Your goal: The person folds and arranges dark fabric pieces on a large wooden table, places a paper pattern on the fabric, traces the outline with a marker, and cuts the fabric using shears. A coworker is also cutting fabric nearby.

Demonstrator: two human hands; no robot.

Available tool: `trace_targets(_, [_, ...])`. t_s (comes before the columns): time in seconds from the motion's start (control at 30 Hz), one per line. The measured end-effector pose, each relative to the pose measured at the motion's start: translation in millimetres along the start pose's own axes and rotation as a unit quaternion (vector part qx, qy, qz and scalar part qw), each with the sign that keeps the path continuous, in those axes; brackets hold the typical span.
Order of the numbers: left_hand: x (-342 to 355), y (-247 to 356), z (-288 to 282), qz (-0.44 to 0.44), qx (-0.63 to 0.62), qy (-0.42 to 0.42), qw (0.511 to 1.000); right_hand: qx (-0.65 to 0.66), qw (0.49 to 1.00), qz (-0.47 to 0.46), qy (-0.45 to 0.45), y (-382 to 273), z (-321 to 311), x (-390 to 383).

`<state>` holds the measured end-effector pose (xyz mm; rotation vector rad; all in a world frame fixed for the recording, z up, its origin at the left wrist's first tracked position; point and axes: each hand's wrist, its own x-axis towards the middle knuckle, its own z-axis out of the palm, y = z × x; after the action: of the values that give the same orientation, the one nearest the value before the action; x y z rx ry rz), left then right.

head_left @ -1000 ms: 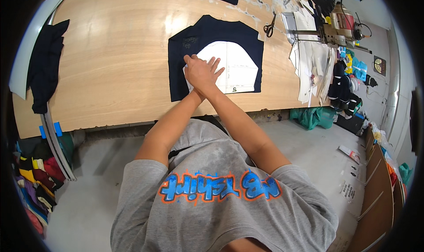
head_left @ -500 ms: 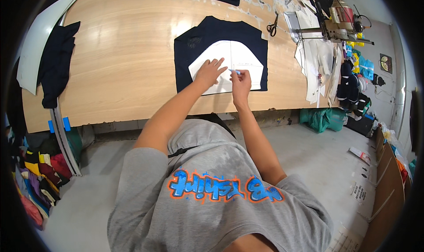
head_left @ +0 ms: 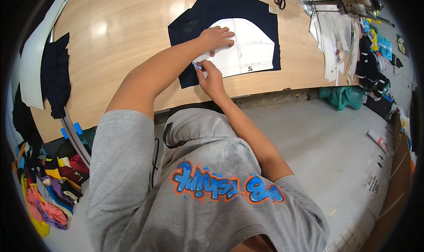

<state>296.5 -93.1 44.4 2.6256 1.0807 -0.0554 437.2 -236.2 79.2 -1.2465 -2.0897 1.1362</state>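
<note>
A white paper pattern piece (head_left: 258,53) with a curved top and thin drawn lines lies on dark navy fabric (head_left: 229,7) on the wooden table. My left hand (head_left: 217,38) rests on the pattern with its fingers spread, pressing near the upper left curve. Below it, my right hand (head_left: 210,77) pinches a small light-blue piece of what looks like tailor's chalk (head_left: 197,65). The chalk is at the pattern's lower left edge, beside the navy fabric. My left forearm crosses over the left part of the fabric and hides some of the pattern's edge.
Black scissors (head_left: 280,1) lie beyond the fabric to the right. Paper patterns (head_left: 327,44) hang over the table's right end near a machine (head_left: 349,7). More navy fabric (head_left: 56,75) and a white sheet (head_left: 37,58) are at the left edge. Coloured cloth (head_left: 53,186) is piled below.
My right hand has moved left with the chalk, from the pattern's middle to its lower left edge. My left hand still presses on the pattern, shifted toward its top. The view has turned.
</note>
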Motion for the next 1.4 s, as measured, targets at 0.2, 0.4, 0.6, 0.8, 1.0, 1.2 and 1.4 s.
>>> trace_targets(0.2, [8,-12,-12,0.02,-0.012,-0.034,0.999,-0.119,0.99,-0.077,0.006,10,14,17])
trace_targets(0.4, [3,-18,-5,0.048,0.008,-0.007,0.999,-0.144,0.98,-0.14,0.005,18,24,29])
trace_targets(0.6, [4,-16,3,0.027,0.003,-0.027,0.999,-0.215,0.954,-0.206,-0.041,22,24,24])
trace_targets(0.8, [1,-2,-2,-0.01,-0.002,-0.041,0.999,-0.279,0.928,-0.227,-0.092,16,9,13])
trace_targets(1.0, [4,4,-8,-0.051,-0.023,-0.073,0.996,-0.247,0.934,-0.247,-0.076,16,9,24])
trace_targets(1.2, [4,10,-10,-0.072,-0.013,-0.092,0.993,-0.275,0.92,-0.263,-0.09,18,13,32])
trace_targets(1.4, [-4,7,-3,-0.066,-0.03,-0.05,0.996,-0.241,0.935,-0.228,-0.128,6,-6,8])
